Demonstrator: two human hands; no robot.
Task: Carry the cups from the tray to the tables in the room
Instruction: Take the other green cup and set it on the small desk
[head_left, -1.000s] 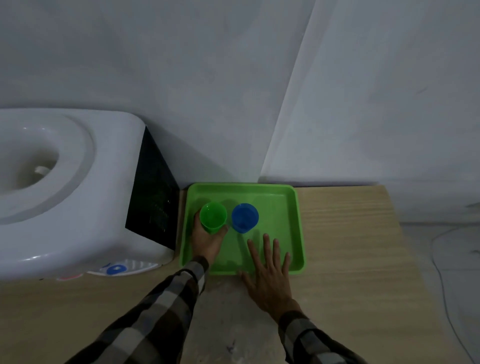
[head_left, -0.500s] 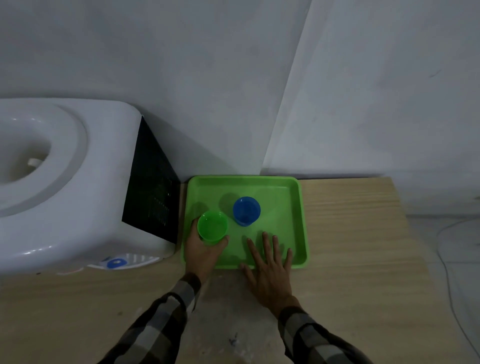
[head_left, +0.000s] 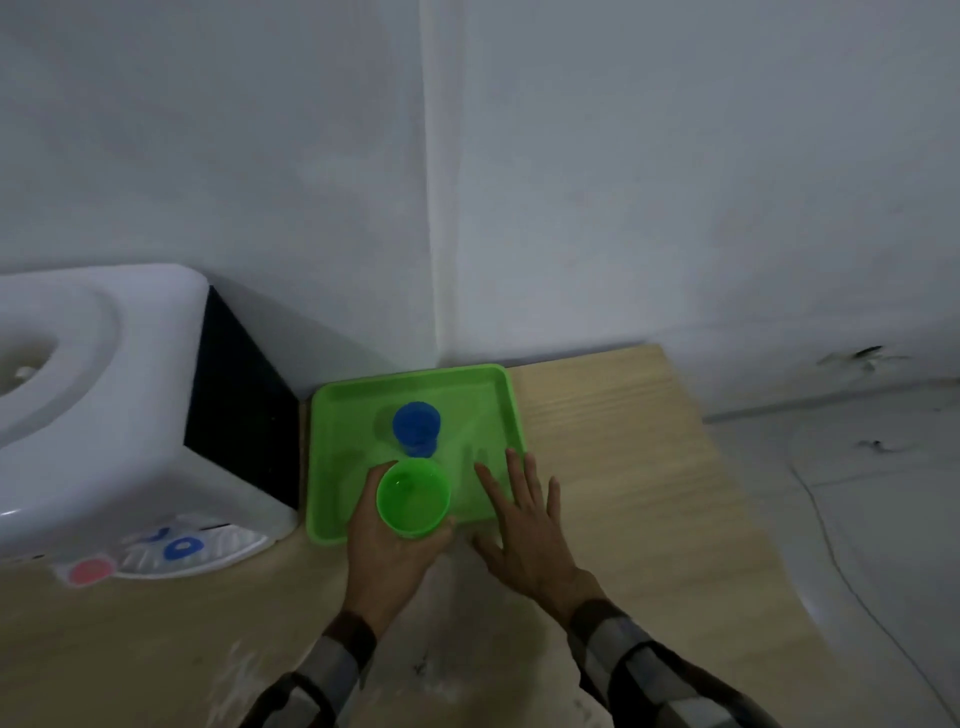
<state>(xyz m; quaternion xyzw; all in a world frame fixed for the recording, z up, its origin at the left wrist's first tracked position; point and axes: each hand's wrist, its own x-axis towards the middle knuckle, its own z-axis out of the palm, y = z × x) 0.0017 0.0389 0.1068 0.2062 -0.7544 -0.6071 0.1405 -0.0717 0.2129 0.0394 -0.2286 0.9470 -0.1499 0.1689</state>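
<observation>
A green tray (head_left: 343, 415) lies on a wooden table (head_left: 634, 467) against the wall. My left hand (head_left: 382, 556) grips a green cup (head_left: 413, 496), held above the tray's near edge. A blue cup (head_left: 415, 427) stands upright in the middle of the tray, just beyond the green one. My right hand (head_left: 530, 525) lies flat with fingers spread, pressing on the tray's near right corner and the table.
A white water dispenser (head_left: 104, 395) with a black side panel stands to the left of the tray, touching it. Walls meet in a corner right behind the tray. The table's right edge drops to a grey floor (head_left: 857, 493) with a thin cable.
My left hand has lifted the green cup from the tray's left side and drawn it toward me and to the right. My right hand has stayed on the tray's near edge.
</observation>
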